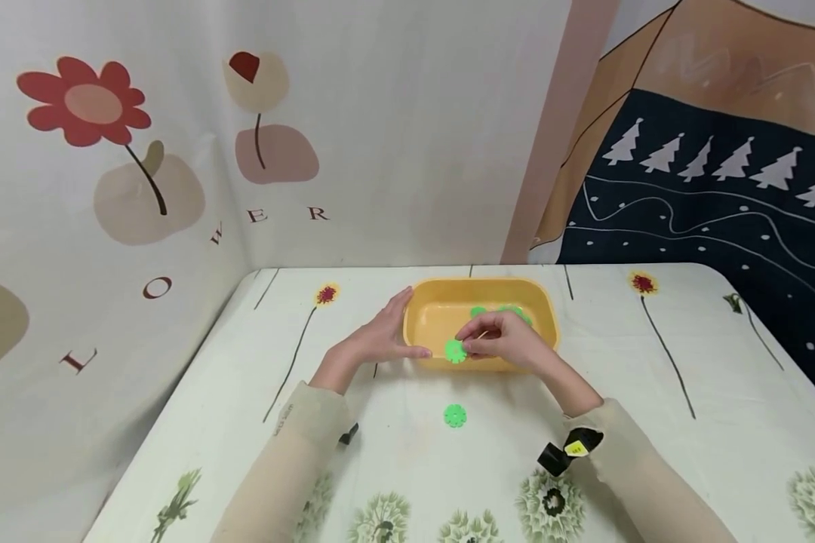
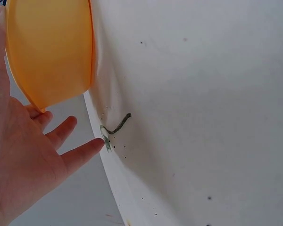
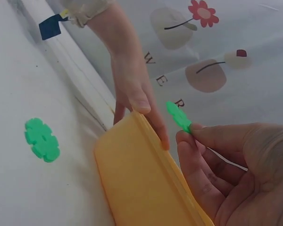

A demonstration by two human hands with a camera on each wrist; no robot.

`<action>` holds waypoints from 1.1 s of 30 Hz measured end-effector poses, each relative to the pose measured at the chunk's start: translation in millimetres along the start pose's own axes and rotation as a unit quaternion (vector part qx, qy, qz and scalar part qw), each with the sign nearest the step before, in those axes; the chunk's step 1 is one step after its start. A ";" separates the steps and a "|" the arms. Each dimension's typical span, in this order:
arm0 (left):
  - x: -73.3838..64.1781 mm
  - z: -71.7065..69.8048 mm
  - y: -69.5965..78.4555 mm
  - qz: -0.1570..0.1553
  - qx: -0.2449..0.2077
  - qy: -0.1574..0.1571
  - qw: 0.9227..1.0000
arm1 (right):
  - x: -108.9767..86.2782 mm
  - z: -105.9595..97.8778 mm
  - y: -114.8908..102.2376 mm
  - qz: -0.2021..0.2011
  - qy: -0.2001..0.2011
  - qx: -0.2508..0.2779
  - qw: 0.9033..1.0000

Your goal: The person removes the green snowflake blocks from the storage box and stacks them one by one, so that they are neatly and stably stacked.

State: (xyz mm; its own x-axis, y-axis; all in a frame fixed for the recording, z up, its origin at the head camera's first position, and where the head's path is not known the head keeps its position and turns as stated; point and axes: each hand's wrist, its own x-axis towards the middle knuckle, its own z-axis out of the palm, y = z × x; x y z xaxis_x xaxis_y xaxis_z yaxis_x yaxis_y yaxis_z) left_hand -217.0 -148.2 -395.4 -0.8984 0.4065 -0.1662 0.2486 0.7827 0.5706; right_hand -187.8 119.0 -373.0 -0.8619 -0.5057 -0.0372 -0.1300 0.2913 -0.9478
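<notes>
My right hand point(image 1: 505, 339) pinches a green interlocking plastic disc point(image 1: 455, 351) between thumb and fingertips. The disc, round with a notched edge, is held up over the front rim of a yellow plastic basin point(image 1: 426, 324). At the basin's left end, my left hand point(image 1: 382, 332) rests on the rim with its fingers spread, the thumb along the front. In the left wrist view the fingers point(image 2: 85, 150) stretch out beside the basin wall. Several more green discs point(image 1: 512, 310) lie inside the basin, partly hidden by the right hand. Another green disc point(image 1: 455, 415) lies flat on the table in front.
A white cloth point(image 1: 244, 467) printed with flowers covers the table. Behind it hangs a pale printed curtain point(image 1: 394, 136), with a dark panel of white trees point(image 1: 706, 196) at the right. Each wrist carries a small black camera mount point(image 1: 555, 458).
</notes>
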 end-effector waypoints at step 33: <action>2.5 -4.7 -0.5 0.015 0.007 -0.011 1.000 | -33.0 35.1 16.3 0.009 -0.049 -0.030 0.998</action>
State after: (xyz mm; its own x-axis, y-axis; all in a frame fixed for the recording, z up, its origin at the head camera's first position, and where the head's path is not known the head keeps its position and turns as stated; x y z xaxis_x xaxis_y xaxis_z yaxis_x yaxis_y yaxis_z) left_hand -221.1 -149.8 -392.3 -0.8818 0.4409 -0.1673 0.2813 0.7765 0.5638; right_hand -144.2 112.0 -398.3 -0.8127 -0.5761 -0.0875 -0.1463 0.3470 -0.9264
